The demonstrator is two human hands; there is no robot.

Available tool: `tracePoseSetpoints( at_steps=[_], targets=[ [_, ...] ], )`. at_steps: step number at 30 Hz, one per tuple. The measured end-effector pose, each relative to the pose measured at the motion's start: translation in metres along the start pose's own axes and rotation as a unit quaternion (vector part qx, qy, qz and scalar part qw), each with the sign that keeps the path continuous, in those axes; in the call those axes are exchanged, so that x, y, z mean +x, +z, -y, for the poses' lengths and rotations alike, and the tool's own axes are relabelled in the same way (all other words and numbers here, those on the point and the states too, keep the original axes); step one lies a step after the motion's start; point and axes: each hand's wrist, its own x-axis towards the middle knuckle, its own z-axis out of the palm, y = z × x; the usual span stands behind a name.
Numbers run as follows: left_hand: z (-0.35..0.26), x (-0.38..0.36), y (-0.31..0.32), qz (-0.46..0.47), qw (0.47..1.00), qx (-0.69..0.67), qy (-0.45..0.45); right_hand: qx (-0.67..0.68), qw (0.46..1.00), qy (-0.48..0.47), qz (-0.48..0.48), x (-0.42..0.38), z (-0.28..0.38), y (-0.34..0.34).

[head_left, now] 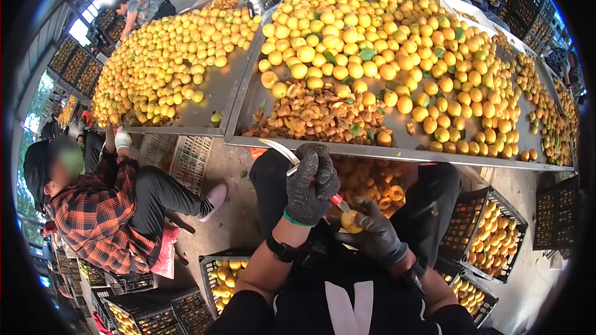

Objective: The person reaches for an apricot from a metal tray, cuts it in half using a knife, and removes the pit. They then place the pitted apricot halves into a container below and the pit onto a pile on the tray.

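Observation:
My left hand (310, 183), in a dark grey knitted glove, is closed around a red-handled knife (336, 200). A short metal tip points from the handle at an apricot (351, 221). A curved blade (279, 149) sticks out of the other side of the same fist, up and to the left. My right hand (377, 234), in a smooth dark glove, pinches the apricot right beside the metal tip. Below the hands, between my knees, lie many apricot halves (382, 186). At the table's near edge is a heap of brownish split apricot pieces (329, 115).
A metal table (214, 102) with raised rims carries heaps of whole apricots (372, 31). Crates of apricots (493, 239) stand at my right, another crate (226, 279) at my left. A person in a checked shirt (96, 223) sits to the left; others work across the table.

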Motion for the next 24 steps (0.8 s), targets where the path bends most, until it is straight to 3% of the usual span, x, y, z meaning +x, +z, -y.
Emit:
tracePoseSetpoints(
  at_steps=[4, 9, 12, 15, 24],
  targets=[
    [0.008, -0.007, -0.004, -0.005, 1.0, 0.009, -0.011, -0.028, 0.997, -0.049, 0.057, 0.003, -0.009, -0.022],
    [0.016, -0.016, -0.004, -0.021, 0.999, 0.026, -0.008, -0.115, 0.992, 0.027, -0.041, -0.006, 0.003, -0.002],
    [0.015, -0.019, -0.005, -0.037, 0.998, 0.047, 0.009, -0.011, 1.0, -0.022, -0.011, -0.002, -0.006, -0.008],
    [0.01, -0.02, -0.004, -0.036, 0.998, 0.041, 0.031, 0.032, 0.999, 0.036, 0.006, -0.002, 0.002, -0.011],
    [0.012, -0.021, 0.001, -0.034, 0.997, 0.051, 0.051, -0.069, 0.997, 0.002, 0.03, -0.006, -0.004, -0.009]
  ],
)
